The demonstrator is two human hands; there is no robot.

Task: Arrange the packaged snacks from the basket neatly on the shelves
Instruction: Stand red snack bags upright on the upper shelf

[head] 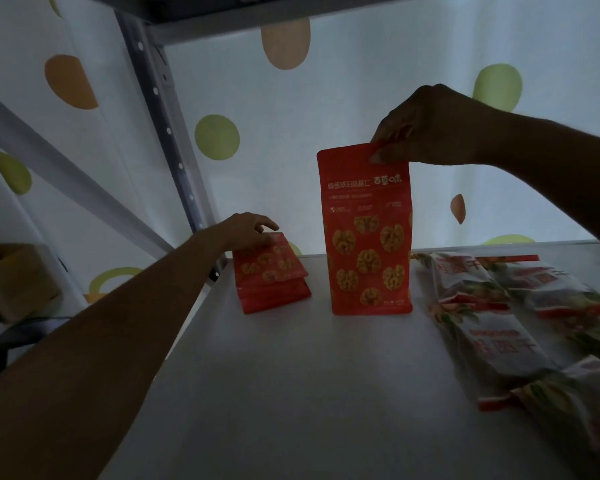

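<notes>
Left forearm takes up the whole bottom-left corner, reaching across to the back-left corner of the shelf board (291, 375). The left hand (248, 230) rests there on top of the flat pouches (271, 271), a small stack of red walnut-print bags lying on their backs. Its fingers look loosely spread and just lie on the top bag, not curled round it as far as I can see.

Over in the middle, the right hand (426, 128) comes in from the right. It pinches the top right corner of the upright pouch (368, 237) between thumb and fingertips. That's the same red bag with walnuts printed on it, and it stands straight on the shelf board, near the flat pouches but not touching them.

Just beside it on the right there's a bunch of white packets (499, 323) with red ends, lying flat in rows that run toward the camera.

Lighting's pretty dim. Behind everything hangs a pale backdrop (361, 98) with green and orange dots. A perforated metal post (167, 126) rises at the left, and a cardboard box (11, 278) sits off to the far left.
</notes>
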